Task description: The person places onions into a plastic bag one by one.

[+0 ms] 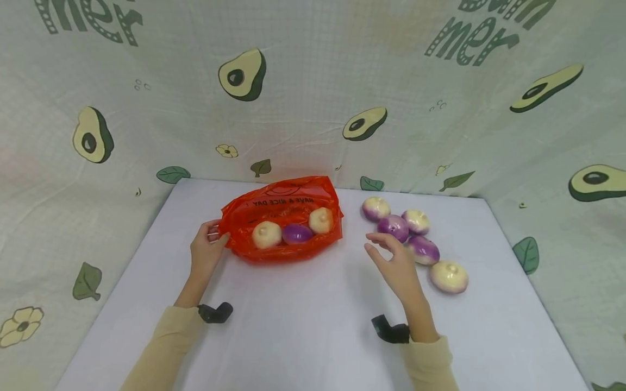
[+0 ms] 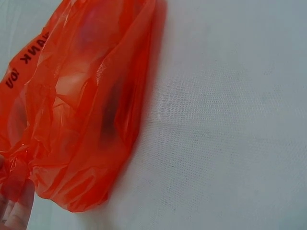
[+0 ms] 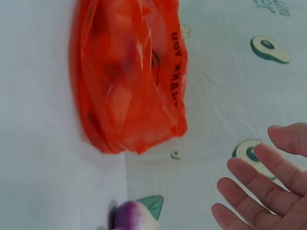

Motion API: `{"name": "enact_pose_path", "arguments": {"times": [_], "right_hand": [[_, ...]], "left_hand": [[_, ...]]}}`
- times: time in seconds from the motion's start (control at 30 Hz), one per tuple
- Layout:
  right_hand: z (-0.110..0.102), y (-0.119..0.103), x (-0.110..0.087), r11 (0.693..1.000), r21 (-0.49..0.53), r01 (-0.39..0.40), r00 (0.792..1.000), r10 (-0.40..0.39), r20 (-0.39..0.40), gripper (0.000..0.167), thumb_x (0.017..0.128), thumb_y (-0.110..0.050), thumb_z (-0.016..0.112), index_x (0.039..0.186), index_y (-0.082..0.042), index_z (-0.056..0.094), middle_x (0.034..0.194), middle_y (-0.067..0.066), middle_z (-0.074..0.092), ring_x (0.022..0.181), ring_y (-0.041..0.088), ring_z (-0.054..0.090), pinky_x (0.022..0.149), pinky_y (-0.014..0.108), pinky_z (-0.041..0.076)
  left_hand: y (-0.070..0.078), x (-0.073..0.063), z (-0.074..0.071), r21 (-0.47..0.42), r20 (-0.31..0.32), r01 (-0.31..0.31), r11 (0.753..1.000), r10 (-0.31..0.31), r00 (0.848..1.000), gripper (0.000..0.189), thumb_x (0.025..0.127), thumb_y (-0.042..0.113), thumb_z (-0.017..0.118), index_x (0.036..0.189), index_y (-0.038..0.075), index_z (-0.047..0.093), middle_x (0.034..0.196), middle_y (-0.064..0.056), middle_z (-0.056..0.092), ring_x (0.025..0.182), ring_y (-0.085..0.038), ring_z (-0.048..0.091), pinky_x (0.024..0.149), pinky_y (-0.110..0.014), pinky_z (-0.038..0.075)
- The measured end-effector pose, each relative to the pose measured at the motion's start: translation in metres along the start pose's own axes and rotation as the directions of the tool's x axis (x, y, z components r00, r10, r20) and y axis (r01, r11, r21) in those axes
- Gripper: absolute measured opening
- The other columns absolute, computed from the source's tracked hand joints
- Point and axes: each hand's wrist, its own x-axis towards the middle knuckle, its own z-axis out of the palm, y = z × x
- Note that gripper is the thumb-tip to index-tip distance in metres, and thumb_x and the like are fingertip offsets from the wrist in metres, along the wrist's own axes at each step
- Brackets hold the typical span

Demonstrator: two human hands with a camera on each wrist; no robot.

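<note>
A red plastic bag (image 1: pixel 293 253) lies on its side with its mouth toward me, dark lettering showing on its inside. Within it sit two cream turnips, one at the left (image 1: pixel 267 234) and one at the right (image 1: pixel 320 220), with a purple turnip (image 1: pixel 298 234) between them. My left hand (image 1: pixel 205 252) pinches the bag's left edge; the left wrist view shows the film bunched at the fingers (image 2: pixel 21 208). Right of the bag, my right hand (image 1: pixel 396 269) hovers with fingers apart and nothing held, palm visible in the right wrist view. It is nearest a purple turnip (image 1: pixel 393 228).
Several purple-and-cream turnips cluster on the white table (image 1: pixel 293 326) beyond and right of my right hand, including a cream one (image 1: pixel 449 277) nearest me. A cloth (image 1: pixel 303 70) printed with avocados and leaves hangs behind and at both sides. Each wrist wears a black strap.
</note>
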Motion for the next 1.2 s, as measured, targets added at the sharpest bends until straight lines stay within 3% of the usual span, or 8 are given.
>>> {"name": "enact_pose_path", "arguments": {"times": [0.3, 0.43, 0.53, 0.63, 0.83, 0.97, 1.07, 1.2], "right_hand": [[-0.024, 0.019, -0.009, 0.997, -0.026, -0.069, 0.995, 0.067, -0.076, 0.038, 0.087, -0.028, 0.064, 0.118, -0.007, 0.059, 0.123, 0.012, 0.060, 0.117, 0.030, 0.052, 0.101, 0.044, 0.039], [-0.037, 0.025, -0.016, 0.993, -0.039, -0.110, 0.989, 0.106, -0.105, 0.040, 0.088, -0.030, 0.063, 0.120, -0.006, 0.059, 0.126, 0.012, 0.057, 0.115, 0.029, 0.053, 0.092, 0.022, 0.046], [-0.045, 0.029, -0.020, 0.991, -0.039, -0.130, 0.984, 0.124, -0.126, 0.039, 0.089, -0.028, 0.062, 0.121, -0.006, 0.058, 0.129, 0.012, 0.055, 0.113, 0.025, 0.054, 0.081, 0.007, 0.043], [-0.053, 0.035, -0.024, 0.985, -0.060, -0.164, 0.975, 0.153, -0.160, 0.038, 0.089, -0.028, 0.062, 0.121, -0.007, 0.058, 0.130, 0.011, 0.055, 0.111, 0.021, 0.053, 0.079, 0.003, 0.039], [-0.066, 0.051, -0.030, 0.960, -0.095, -0.264, 0.942, 0.235, -0.240, 0.040, 0.089, -0.031, 0.060, 0.121, -0.007, 0.059, 0.127, 0.013, 0.057, 0.115, 0.029, 0.054, 0.075, 0.000, 0.036], [-0.074, 0.063, -0.033, 0.941, -0.066, -0.333, 0.905, 0.300, -0.300, 0.039, 0.089, -0.029, 0.061, 0.121, -0.008, 0.059, 0.121, 0.008, 0.058, 0.108, 0.015, 0.054, 0.079, 0.002, 0.037], [-0.080, 0.073, -0.035, 0.918, -0.045, -0.394, 0.865, 0.355, -0.354, 0.040, 0.088, -0.031, 0.062, 0.122, -0.009, 0.059, 0.120, 0.004, 0.055, 0.103, 0.006, 0.051, 0.085, 0.008, 0.041], [-0.085, 0.089, -0.038, 0.901, -0.021, -0.432, 0.831, 0.389, -0.397, 0.042, 0.089, -0.032, 0.060, 0.123, -0.007, 0.058, 0.123, 0.009, 0.053, 0.106, 0.010, 0.049, 0.099, 0.030, 0.043]], "left_hand": [[0.002, 0.000, -0.001, 0.002, -0.004, 0.011, 1.000, -0.011, 1.000, 0.040, 0.091, 0.017, 0.054, 0.130, 0.009, 0.047, 0.119, -0.015, 0.055, 0.100, -0.025, 0.054, 0.065, -0.002, 0.040], [0.002, 0.001, 0.000, 0.006, -0.002, 0.010, 1.000, -0.010, 1.000, 0.040, 0.092, 0.017, 0.054, 0.130, 0.009, 0.047, 0.120, -0.015, 0.055, 0.101, -0.025, 0.054, 0.065, -0.001, 0.040], [0.002, 0.001, 0.000, 0.005, 0.000, 0.011, 1.000, -0.011, 1.000, 0.040, 0.092, 0.017, 0.054, 0.130, 0.009, 0.047, 0.120, -0.015, 0.055, 0.101, -0.025, 0.054, 0.066, -0.002, 0.041], [0.002, 0.001, 0.000, 0.007, 0.001, 0.017, 1.000, -0.017, 1.000, 0.040, 0.092, 0.018, 0.055, 0.130, 0.010, 0.047, 0.121, -0.014, 0.055, 0.101, -0.025, 0.054, 0.066, -0.003, 0.042], [0.000, 0.002, 0.000, 0.013, -0.001, 0.014, 1.000, -0.014, 1.000, 0.040, 0.092, 0.017, 0.055, 0.130, 0.010, 0.047, 0.120, -0.014, 0.055, 0.101, -0.025, 0.054, 0.066, -0.001, 0.040], [-0.001, 0.003, 0.001, 0.017, -0.005, 0.003, 1.000, -0.003, 1.000, 0.040, 0.092, 0.018, 0.055, 0.130, 0.010, 0.047, 0.120, -0.014, 0.056, 0.100, -0.024, 0.054, 0.065, 0.000, 0.039], [-0.002, 0.003, 0.001, 0.015, -0.003, -0.004, 1.000, 0.004, 1.000, 0.040, 0.092, 0.018, 0.055, 0.130, 0.009, 0.047, 0.120, -0.014, 0.055, 0.100, -0.024, 0.054, 0.065, 0.000, 0.039], [-0.002, 0.003, 0.001, 0.017, -0.003, -0.013, 1.000, 0.013, 1.000, 0.040, 0.092, 0.018, 0.054, 0.130, 0.009, 0.047, 0.120, -0.015, 0.055, 0.100, -0.024, 0.054, 0.066, 0.000, 0.039]]}}
